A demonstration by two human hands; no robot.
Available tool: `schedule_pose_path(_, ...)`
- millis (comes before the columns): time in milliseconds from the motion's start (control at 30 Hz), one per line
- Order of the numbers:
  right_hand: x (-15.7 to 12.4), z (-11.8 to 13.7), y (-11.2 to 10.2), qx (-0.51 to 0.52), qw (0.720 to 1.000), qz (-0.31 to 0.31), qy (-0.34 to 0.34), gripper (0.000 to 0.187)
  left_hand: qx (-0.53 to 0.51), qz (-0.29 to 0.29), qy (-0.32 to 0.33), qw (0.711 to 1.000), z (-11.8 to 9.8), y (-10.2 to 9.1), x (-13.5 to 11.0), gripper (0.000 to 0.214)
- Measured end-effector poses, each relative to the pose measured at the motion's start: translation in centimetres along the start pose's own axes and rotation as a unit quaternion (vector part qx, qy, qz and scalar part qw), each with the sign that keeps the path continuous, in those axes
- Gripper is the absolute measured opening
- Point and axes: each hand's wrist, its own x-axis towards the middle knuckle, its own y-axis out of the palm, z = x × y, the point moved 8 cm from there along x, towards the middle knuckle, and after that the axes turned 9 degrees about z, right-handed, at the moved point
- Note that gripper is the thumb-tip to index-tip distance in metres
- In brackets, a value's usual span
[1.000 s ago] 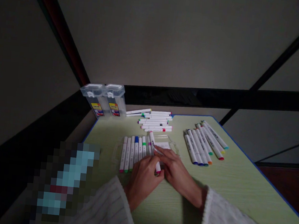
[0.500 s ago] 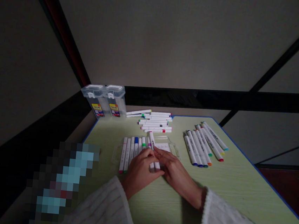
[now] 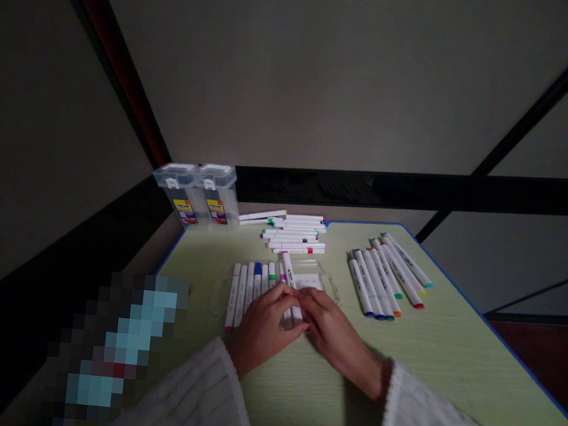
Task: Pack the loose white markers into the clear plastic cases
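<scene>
Left hand (image 3: 263, 328) lies curled over the near ends of a row of white marker pens with coloured caps (image 3: 252, 283). Its thumb and forefinger are closed on one slanted white marker pen (image 3: 288, 270) at the right end of that row. Right hand (image 3: 335, 335) lies flatter, fingers stretched out, and its fingertips meet the left hand's on the same pen. The light is dim, so I cannot tell whether the right hand grips the pen or only steadies it.

The row lies in a shallow clear plastic tray (image 3: 331, 286) in the middle of the pale green worktop with a blue edge (image 3: 451, 350). Half a dozen pens or so sit side by side in the left part of the tray. The slanted white marker pen rests against them, not yet square with the rest. The right part of the tray shows only a white paper label (image 3: 310, 280).

As a judgement, the tray looks about half filled. Two lots of pens lie outside it: a loose stack of white marker pens (image 3: 294, 235) at the far edge, and a fanned group of white marker pens (image 3: 388, 276) well apart to the right. Two upright clear plastic boxes with yellow labels (image 3: 196, 194) stand closed at the far left corner.
</scene>
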Motion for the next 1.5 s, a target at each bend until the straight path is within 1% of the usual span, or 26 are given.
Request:
schedule_pose_path(133, 0.0, 0.2, 0.1, -0.006, 1.0, 0.005, -0.001, 0.037, -0.004, -0.017, -0.003, 1.0, -0.3, -0.2, 0.0, 0.018)
schedule_pose_path(433, 0.0, 0.5, 0.1, -0.037, 0.999, -0.005, -0.001, 0.031, -0.005, -0.05, -0.01, 0.999, 0.1, -0.4, 0.0, 0.01)
schedule_pose_path(600, -0.2, 0.5, -0.2, -0.021, 1.0, -0.019, 0.001, 0.031, -0.014, -0.045, 0.004, 0.999, -0.1, -0.1, 0.0, 0.009)
schedule_pose_path(767, -0.4, 0.2, -0.7, 0.024, 0.998, -0.053, -0.006, 0.035, -0.019, -0.029, 0.032, 0.999, -1.0, 0.1, -0.2, 0.011)
schedule_pose_path(867, -0.4, 0.2, -1.0, 0.029, 0.997, -0.065, -0.006, 0.034, -0.013, -0.026, 0.046, 0.999, -1.4, 0.2, -0.3, 0.012)
schedule_pose_path(1067, -0.5, 0.4, -1.2, -0.021, 0.998, -0.058, 0.023, 0.032, 0.006, -0.024, 0.062, 0.998, -1.5, 0.4, -0.4, 0.016)
schedule_pose_path(1200, -0.5, 0.5, -1.5, -0.082, 0.995, -0.051, 0.032, 0.027, 0.023, -0.021, 0.063, 0.998, -1.5, 0.5, -0.5, 0.018)
schedule_pose_path(1267, -0.6, 0.4, -1.7, -0.122, 0.99, -0.052, 0.04, 0.027, 0.028, -0.021, 0.065, 0.997, -1.6, 0.5, -0.5, 0.02)
schedule_pose_path(1400, -0.9, -0.4, -2.5, -0.19, 0.976, -0.07, 0.081, 0.032, 0.046, -0.023, 0.06, 0.997, -1.5, 0.4, -0.5, 0.021)
schedule_pose_path(1500, -1.2, -1.1, -3.2, -0.219, 0.967, -0.084, 0.103, 0.03, 0.057, -0.023, 0.06, 0.996, -1.5, 0.5, -0.6, 0.021)
